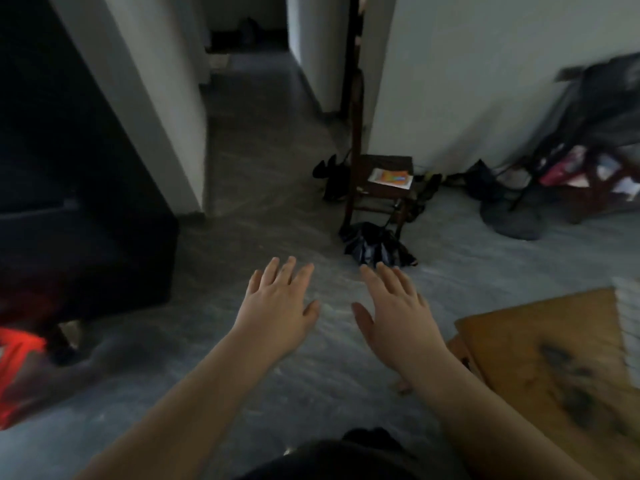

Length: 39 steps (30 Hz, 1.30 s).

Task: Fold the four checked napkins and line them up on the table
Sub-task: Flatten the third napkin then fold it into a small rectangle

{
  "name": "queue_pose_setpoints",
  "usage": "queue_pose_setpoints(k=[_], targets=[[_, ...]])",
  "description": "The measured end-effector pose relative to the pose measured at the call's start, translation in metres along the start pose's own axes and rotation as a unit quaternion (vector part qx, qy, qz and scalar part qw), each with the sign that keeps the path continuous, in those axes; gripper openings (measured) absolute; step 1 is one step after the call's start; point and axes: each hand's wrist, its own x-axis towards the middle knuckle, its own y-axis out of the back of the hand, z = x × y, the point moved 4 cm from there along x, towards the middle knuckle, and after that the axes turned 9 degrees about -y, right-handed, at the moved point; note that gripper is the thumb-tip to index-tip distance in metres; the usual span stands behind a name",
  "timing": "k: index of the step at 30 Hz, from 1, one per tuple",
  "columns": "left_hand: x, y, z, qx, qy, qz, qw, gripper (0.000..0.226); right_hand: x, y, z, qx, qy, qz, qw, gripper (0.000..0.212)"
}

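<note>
Both hands are held out at frame centre, palms down over the grey floor (pixel 242 209). Left hand (pixel 280 303): flat, fingers spread, empty, touching nothing. Right hand (pixel 394 306): also flat and spread, empty, thumb out toward the left hand. Wooden table (pixel 540 344) corner at lower right of frame, just beside the right forearm; a pale checked napkin (pixel 628 306) lies at its far right edge, only partly in view. Small wooden chair (pixel 381 181) at upper centre.

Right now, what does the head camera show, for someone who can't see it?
Two empty, open hands, left and right, reach out over a grey floor. A wooden table corner sits at right, a small chair stands ahead by the wall.
</note>
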Motion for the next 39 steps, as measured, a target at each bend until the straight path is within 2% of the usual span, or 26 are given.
queue_pose_setpoints(k=[6, 14, 18, 23, 27, 32, 39], targets=[[0.124, 0.009, -0.005, 0.011, -0.076, -0.042, 0.996, 0.069, 0.092, 0.019, 0.031, 0.027, -0.065, 0.031, 0.997, 0.070], [0.331, 0.021, 0.003, 0.048, -0.107, -0.055, 0.992, 0.070, 0.269, 0.046, 0.092, 0.076, -0.104, 0.047, 0.991, 0.071], [0.424, 0.037, 0.029, 0.059, -0.137, -0.067, 0.987, 0.070, 0.334, 0.081, 0.126, 0.091, -0.125, 0.066, 0.986, 0.069], [0.519, 0.027, 0.086, 0.036, -0.212, -0.094, 0.972, 0.069, 0.374, 0.107, 0.187, 0.094, -0.214, 0.080, 0.969, 0.069], [0.590, 0.004, 0.144, 0.045, -0.287, -0.136, 0.947, 0.069, 0.396, 0.118, 0.239, 0.105, -0.298, 0.081, 0.945, 0.070], [0.676, -0.018, 0.216, 0.051, -0.396, -0.141, 0.906, 0.071, 0.432, 0.129, 0.303, 0.123, -0.392, 0.101, 0.906, 0.071], [0.786, -0.041, 0.322, 0.078, -0.541, -0.181, 0.817, 0.072, 0.478, 0.164, 0.386, 0.141, -0.534, 0.145, 0.821, 0.071]])
